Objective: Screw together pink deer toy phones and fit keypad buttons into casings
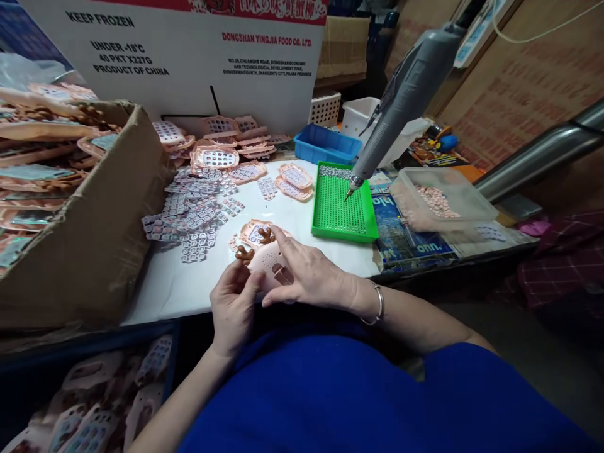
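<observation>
Pink shell w/ both hands, antlers up-left, long axis approx 11 to 5 o'clock.
L hand pinches it btwn thumb & fingers at 8 o'clock; R hand grips from 3 o'clock, fingers over far edge, thumb at near side. Brown antlers stick out btwn 10 & 12: lower one nearer L, upper one by R fingertips. Peach frame on table just beyond, 11 o'clock; sticker sheets 10–11. Green tray 1–2 o'clock, nearer R, w/ elec. screwdriver tip above it.
</observation>
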`<state>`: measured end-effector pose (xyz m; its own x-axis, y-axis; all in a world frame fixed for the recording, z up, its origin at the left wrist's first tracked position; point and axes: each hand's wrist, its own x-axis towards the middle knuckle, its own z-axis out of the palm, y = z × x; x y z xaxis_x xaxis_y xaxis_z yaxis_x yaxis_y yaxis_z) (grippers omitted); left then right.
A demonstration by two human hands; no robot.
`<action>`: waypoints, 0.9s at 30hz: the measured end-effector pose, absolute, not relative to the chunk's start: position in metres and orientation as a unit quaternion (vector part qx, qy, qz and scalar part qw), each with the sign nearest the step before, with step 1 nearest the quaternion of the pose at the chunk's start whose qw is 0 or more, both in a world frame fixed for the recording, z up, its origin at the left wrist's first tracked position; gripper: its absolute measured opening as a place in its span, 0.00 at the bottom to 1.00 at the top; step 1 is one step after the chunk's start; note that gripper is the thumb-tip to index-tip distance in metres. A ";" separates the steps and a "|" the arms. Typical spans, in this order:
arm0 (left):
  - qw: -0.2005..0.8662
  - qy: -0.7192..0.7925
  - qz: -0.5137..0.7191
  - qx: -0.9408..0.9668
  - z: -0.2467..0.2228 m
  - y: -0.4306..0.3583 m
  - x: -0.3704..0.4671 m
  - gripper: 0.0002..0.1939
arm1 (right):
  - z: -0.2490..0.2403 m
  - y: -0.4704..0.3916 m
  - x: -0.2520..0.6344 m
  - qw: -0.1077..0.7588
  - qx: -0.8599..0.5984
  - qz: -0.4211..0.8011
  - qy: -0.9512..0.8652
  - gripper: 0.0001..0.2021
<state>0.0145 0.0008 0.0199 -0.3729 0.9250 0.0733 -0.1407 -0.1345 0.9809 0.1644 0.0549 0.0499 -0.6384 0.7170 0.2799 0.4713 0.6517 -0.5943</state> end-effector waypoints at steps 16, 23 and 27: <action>0.330 0.513 0.628 0.484 0.023 -0.017 0.007 0.13 | 0.062 0.053 0.169 0.370 -0.311 0.391 -0.783 0.12; 0.449 0.477 0.640 0.402 0.027 -0.013 0.010 0.12 | 0.066 0.060 0.168 0.330 -0.338 0.535 -0.701 0.10; 0.412 0.475 0.682 0.373 0.029 -0.009 0.012 0.13 | 0.064 0.060 0.167 0.350 -0.350 0.549 -0.674 0.12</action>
